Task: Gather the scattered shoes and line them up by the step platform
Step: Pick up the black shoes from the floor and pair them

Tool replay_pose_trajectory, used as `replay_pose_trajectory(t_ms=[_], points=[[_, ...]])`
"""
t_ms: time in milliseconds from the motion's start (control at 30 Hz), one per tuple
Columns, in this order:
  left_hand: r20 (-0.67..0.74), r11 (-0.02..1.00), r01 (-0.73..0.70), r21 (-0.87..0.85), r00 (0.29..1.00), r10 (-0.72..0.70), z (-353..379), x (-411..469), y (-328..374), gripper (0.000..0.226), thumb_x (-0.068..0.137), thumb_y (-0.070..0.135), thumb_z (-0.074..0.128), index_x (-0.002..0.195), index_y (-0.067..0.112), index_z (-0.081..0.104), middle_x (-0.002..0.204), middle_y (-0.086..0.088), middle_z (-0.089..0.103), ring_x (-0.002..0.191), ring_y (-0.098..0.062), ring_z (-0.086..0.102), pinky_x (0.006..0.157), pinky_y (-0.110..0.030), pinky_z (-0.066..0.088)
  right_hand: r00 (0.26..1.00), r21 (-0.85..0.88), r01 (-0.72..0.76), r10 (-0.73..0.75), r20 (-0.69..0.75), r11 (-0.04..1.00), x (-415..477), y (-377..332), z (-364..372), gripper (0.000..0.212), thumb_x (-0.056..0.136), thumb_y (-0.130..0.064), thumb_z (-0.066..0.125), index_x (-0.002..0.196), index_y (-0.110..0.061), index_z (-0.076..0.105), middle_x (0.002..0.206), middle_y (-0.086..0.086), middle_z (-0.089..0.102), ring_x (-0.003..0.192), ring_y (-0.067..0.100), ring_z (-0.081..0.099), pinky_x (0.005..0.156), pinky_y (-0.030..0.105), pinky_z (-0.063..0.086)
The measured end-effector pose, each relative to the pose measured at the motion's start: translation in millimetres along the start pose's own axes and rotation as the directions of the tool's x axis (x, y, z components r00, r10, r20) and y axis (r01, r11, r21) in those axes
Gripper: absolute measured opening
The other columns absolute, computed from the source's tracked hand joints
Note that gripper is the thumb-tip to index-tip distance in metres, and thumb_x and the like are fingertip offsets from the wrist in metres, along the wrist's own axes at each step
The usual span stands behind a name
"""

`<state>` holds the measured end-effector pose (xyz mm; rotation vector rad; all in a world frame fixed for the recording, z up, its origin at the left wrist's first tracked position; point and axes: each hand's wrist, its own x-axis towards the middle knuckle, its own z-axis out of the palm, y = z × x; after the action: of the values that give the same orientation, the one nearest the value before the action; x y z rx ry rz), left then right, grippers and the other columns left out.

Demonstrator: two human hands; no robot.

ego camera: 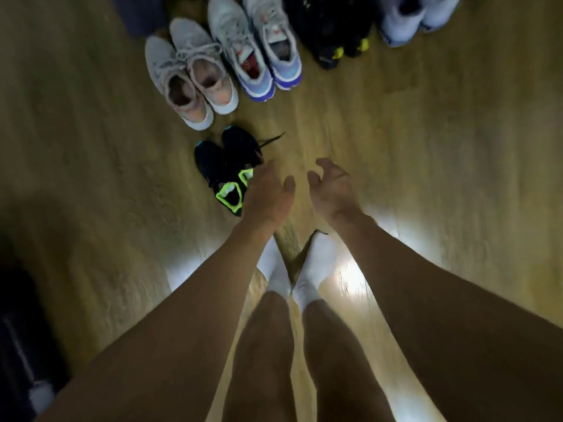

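A pair of black shoes with neon green heels (225, 169) lies on the wooden floor (426, 132), apart from the row. My left hand (269, 194) hovers just right of their heels, fingers relaxed, holding nothing. My right hand (332, 185) is beside it, fingers loosely curled and empty. Farther off, shoes stand side by side: a grey and pink pair (190, 74), a grey pair with blue soles (259, 47), a black pair with yellow marks (335, 32) and a white pair (411, 16). A dark edge (140, 13) at the top left may be the step platform.
My two feet in white socks (298, 269) stand on the floor below my hands. A dark object (21, 345) sits at the lower left edge. Bare wooden floor spreads to the left and right of the shoes.
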<state>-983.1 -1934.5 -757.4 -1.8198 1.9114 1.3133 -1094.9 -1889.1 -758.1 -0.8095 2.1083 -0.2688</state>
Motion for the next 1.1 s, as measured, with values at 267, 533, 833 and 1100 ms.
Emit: replay_pose_trajectory(t_ms=[267,533,833,1100], points=[[0.149,0.880,-0.432,0.200,0.901,0.408,29.9,-97.8,156.7,0.051,0.094,0.040,0.048,0.137,0.013,0.046,0.137,-0.012,0.049,0.125,-0.031,0.047,0.104,-0.041,0.039,0.906,0.235,-0.078,0.167,-0.389,0.969,-114.6,71.3,-131.3,0.047,0.098,-0.031,0.043,0.136,-0.003,0.046,0.130,0.022,0.056,0.115,0.036,0.057,0.093,0.036,0.044],[0.468,0.670,-0.708,0.223,0.681,0.563,161.1,-202.1,256.1,0.050,0.095,0.040,0.045,0.141,0.019,0.042,0.142,-0.006,0.045,0.130,-0.025,0.043,0.108,-0.036,0.035,0.691,0.559,-0.192,0.516,-0.506,0.806,-212.9,202.9,-199.7,0.044,0.101,-0.028,0.041,0.139,-0.006,0.043,0.137,0.015,0.052,0.124,0.029,0.050,0.100,0.029,0.035],[0.735,0.547,-0.804,0.233,0.514,0.442,341.3,-346.5,300.7,0.050,0.096,0.043,0.043,0.142,0.022,0.040,0.146,-0.004,0.041,0.134,-0.026,0.038,0.110,-0.038,0.032,0.506,0.761,-0.269,0.758,-0.411,0.591,-343.2,392.3,-222.6,0.048,0.102,-0.033,0.036,0.143,-0.010,0.038,0.146,0.008,0.044,0.134,0.020,0.040,0.101,0.017,0.027],[0.825,0.470,-0.848,0.244,0.436,0.359,478.8,-430.2,342.8,0.051,0.096,0.044,0.042,0.143,0.023,0.039,0.147,-0.004,0.041,0.135,-0.025,0.037,0.110,-0.034,0.030,0.400,0.822,-0.298,0.845,-0.354,0.485,-410.9,533.7,-253.8,0.048,0.101,-0.032,0.037,0.143,-0.009,0.037,0.145,0.007,0.045,0.132,0.020,0.043,0.103,0.021,0.028]])
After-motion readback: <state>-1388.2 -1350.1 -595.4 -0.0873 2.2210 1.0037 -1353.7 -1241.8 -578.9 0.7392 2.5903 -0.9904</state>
